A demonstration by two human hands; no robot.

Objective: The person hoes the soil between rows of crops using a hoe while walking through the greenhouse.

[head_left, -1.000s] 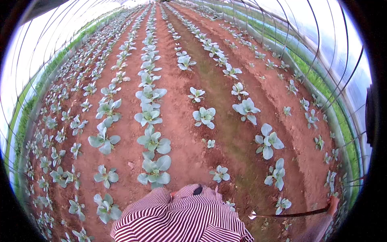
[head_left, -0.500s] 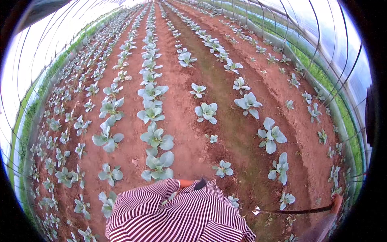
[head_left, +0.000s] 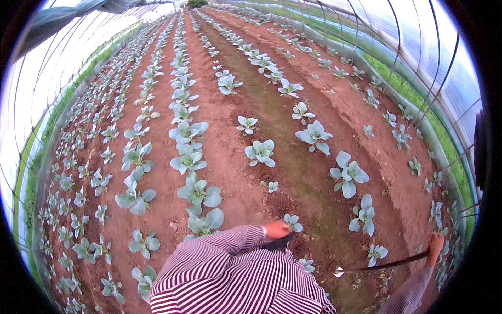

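Observation:
My left hand [head_left: 277, 229] is closed, its fingers curled, beside a small cabbage-like seedling [head_left: 293, 223]. A dark piece [head_left: 278, 242] shows just under that hand; I cannot make out what it is or whether the fingers hold it. Out at the lower right, my right hand [head_left: 435, 244] is wrapped round the end of a long dark-handled tool [head_left: 389, 265]. The handle slants left and down to a small pale tip [head_left: 339, 272] close to the soil. My striped top [head_left: 235, 282] covers the bottom middle of the view.
Rows of blue-green leafy plants [head_left: 196, 191] run away from me in reddish soil [head_left: 235, 183]. A leafy plant [head_left: 364, 214] stands between the arms, beyond the tool. Curved tunnel hoops [head_left: 400, 42] and plastic film line both sides, with grass along the edges.
My left hand has come out from near my body, moving right and slightly up to the seedling. The right hand has risen a little with the tool. The view has shifted slightly.

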